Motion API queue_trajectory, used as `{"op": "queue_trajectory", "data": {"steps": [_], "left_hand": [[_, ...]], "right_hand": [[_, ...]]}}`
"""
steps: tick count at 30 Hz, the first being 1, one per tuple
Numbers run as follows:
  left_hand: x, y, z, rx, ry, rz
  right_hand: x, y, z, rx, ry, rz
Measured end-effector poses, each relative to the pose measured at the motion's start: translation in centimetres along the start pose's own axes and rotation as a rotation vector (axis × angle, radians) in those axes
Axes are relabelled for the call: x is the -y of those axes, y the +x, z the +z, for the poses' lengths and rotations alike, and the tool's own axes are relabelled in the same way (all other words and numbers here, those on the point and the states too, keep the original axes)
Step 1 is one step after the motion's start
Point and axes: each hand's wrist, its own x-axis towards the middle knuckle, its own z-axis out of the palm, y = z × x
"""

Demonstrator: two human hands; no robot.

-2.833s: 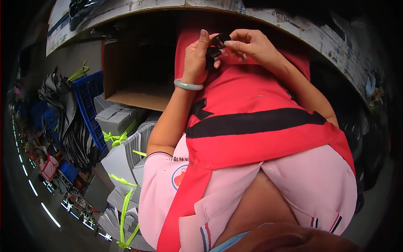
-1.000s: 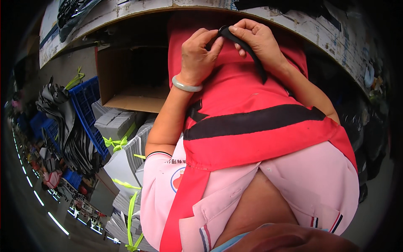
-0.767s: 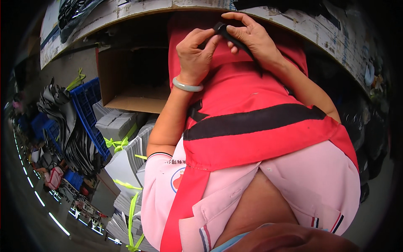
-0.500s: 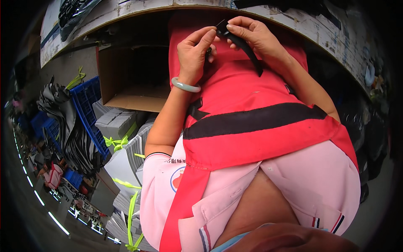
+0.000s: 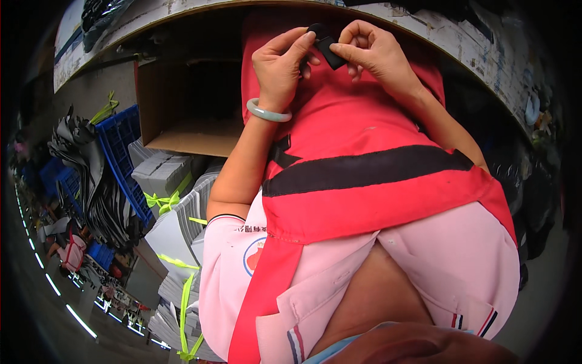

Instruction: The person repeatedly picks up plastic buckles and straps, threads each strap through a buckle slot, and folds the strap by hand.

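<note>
A black strap-like piece (image 5: 331, 51) spans the gap between my hands over the lap of my red apron (image 5: 345, 115). Its upper end curves to a rounded tip beside the thumb and fingertips of my left hand (image 5: 279, 70), which are pinched on it. My right hand (image 5: 383, 59) grips its flat, squared part between thumb and forefinger. Something dark shows behind the left fingers; whether it belongs to the same piece I cannot tell. A pale green bangle (image 5: 267, 111) circles my left wrist.
Beyond my hands runs the worn edge of a white table (image 5: 485, 57), with dark bagged material on it. An open cardboard box (image 5: 197, 139) stands under it at left. Blue crates (image 5: 124, 159), dark sheets (image 5: 97, 182) and grey bundles tied with yellow-green strips (image 5: 173, 236) are stacked beside me.
The black piece has turned: its long tail hung toward me under my right hand, and now a short flat part shows there. My right hand has shifted slightly right and down.
</note>
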Motion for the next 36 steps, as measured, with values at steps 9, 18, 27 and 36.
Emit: {"op": "queue_trajectory", "data": {"steps": [9,18,27,36], "left_hand": [[1.0,-0.5,-0.7,0.117,0.129,0.279],[-0.5,-2.2,-1.2,0.275,0.223,0.398],[-1.6,-2.9,-1.6,0.296,0.23,0.321],[-7.3,-6.4,-14.8,-0.299,0.42,0.006]], "right_hand": [[0.0,0.6,0.2,0.038,0.216,0.011],[0.2,0.5,-0.9,0.038,0.005,-0.088],[-0.2,1.2,-0.6,0.065,0.079,-0.115],[-0.8,1.4,-2.0,-0.11,-0.622,-0.472]]}}
